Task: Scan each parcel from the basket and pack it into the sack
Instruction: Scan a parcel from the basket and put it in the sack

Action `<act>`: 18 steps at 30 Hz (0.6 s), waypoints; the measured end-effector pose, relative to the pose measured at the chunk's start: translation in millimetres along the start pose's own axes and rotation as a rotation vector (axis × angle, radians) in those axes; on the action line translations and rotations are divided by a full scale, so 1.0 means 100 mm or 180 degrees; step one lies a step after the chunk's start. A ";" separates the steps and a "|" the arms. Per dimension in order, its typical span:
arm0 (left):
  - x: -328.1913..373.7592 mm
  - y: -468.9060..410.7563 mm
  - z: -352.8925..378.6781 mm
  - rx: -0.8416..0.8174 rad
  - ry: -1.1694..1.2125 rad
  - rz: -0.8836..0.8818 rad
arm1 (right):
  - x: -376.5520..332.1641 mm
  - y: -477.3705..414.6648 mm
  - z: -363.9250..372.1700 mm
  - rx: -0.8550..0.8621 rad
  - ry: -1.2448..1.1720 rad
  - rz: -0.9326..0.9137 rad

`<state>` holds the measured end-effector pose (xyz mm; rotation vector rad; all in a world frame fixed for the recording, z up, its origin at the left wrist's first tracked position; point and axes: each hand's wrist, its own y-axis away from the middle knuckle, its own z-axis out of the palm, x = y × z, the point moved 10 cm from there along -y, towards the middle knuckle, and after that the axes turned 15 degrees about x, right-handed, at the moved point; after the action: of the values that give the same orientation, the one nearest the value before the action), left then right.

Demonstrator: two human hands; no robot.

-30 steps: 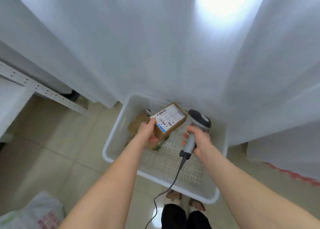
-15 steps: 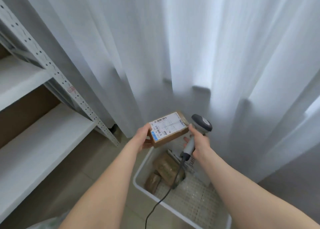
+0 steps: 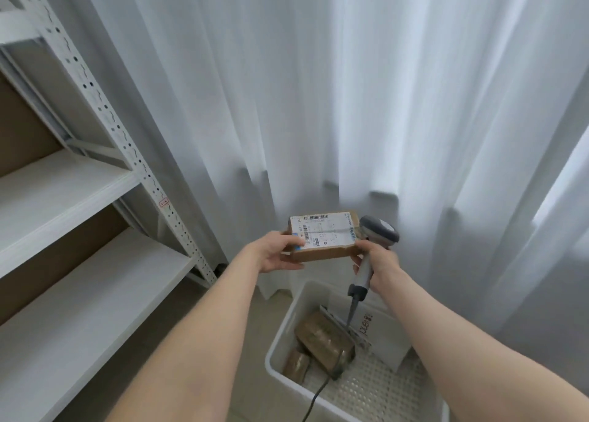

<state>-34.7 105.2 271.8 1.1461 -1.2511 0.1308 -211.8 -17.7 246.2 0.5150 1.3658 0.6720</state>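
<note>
Parcel meets scanner: a person's left hand (image 3: 274, 254) holds a flat cardboard parcel (image 3: 322, 252) by its left end, thumb pressed on the white printed label (image 3: 328, 230) and fingers (image 3: 291, 266) curled underneath. The parcel lies nearly level, label up, in the air above and beyond the far end of the basket (image 3: 279, 342), in front of a sheer white curtain (image 3: 318, 102).

The right hand (image 3: 382, 262) grips a grey scanner (image 3: 381, 230) by its slim handle, fingers closed tight around it. The thumb tip lies against the parcel's lower right corner. The scanner's rounded, dark-faced head stands just beside the parcel's right end. A dark cable (image 3: 318, 396) drops from the base of the handle into the basket and out over its near rim.

Both bare forearms reach forward from the bottom of the frame and converge, with the wrists roughly level.

The basket is white plastic with a perforated bottom and stands on a pale floor (image 3: 255, 310). At its left end lie two brown parcels (image 3: 322, 338) wrapped in glossy tape, the larger leaning over the smaller. A white envelope (image 3: 385, 338) with dark handwriting leans at the far wall. A white metal shelf (image 3: 63, 192) with punched uprights fills the left.
</note>
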 end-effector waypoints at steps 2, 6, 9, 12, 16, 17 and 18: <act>0.10 0.01 -0.10 0.0271 -0.0037 0.0222 | -0.08 0.06 -0.02 0.0114 0.0091 -0.0238; 0.27 0.00 -0.25 0.0724 -0.0065 0.0511 | -0.30 0.20 0.08 0.0065 0.0105 -0.0542; 0.47 0.05 -0.23 0.0788 0.0160 0.0592 | -0.37 0.29 0.18 -0.0151 0.0292 -0.0597; 0.71 0.10 -0.20 0.0792 0.0415 0.0775 | -0.27 0.38 0.31 -0.0599 0.0450 -0.0323; 0.62 0.23 0.09 0.0127 -0.0015 0.0444 | -0.22 0.46 0.45 -0.0641 0.0327 -0.0271; 0.55 0.26 0.13 0.0021 -0.0272 0.0359 | -0.23 0.47 0.46 -0.0587 0.0259 -0.0264; 0.49 0.27 0.14 -0.0008 -0.0370 0.0304 | -0.25 0.49 0.47 -0.0553 0.0243 -0.0277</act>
<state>-42.9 84.4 325.0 1.1047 -1.4093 0.1356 -174.2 1.5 304.7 0.2923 1.3784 0.7375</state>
